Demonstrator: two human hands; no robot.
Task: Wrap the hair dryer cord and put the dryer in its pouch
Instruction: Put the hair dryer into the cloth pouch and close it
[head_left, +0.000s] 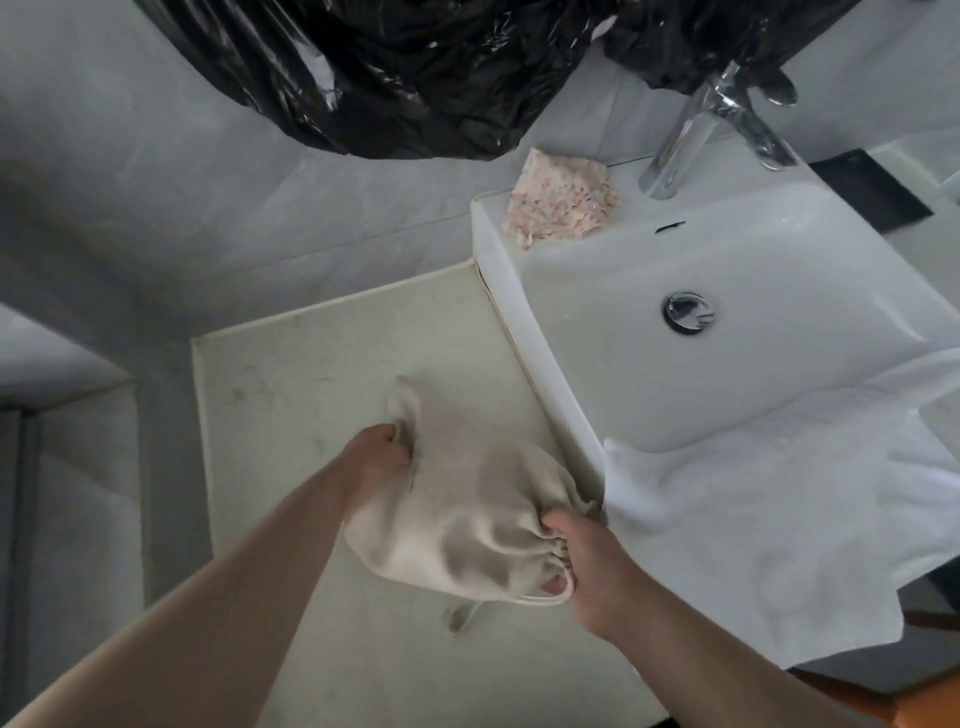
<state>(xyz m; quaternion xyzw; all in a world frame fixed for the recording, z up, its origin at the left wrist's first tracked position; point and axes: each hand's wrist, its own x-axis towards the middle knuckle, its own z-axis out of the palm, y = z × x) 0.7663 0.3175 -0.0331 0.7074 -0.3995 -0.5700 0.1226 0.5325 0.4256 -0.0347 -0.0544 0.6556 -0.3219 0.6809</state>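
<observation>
Two pinch grips on bulging cloth pouch (457, 499); left hand (376, 457), tail; right hand (587, 566), gathered mouth

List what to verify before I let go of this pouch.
1. Pouch mouth gathered: ok, bunched in the right hand.
2. Dryer inside: cannot tell; the pouch bulges but nothing shows.
3. Cord wrapped: cannot tell, hidden.
4. Far end held: ok, the left hand grips it.
5. Drawstring tied off: cannot tell; a loop hangs by the right hand.
6. Pouch over the counter, outside the sink: ok.
</observation>
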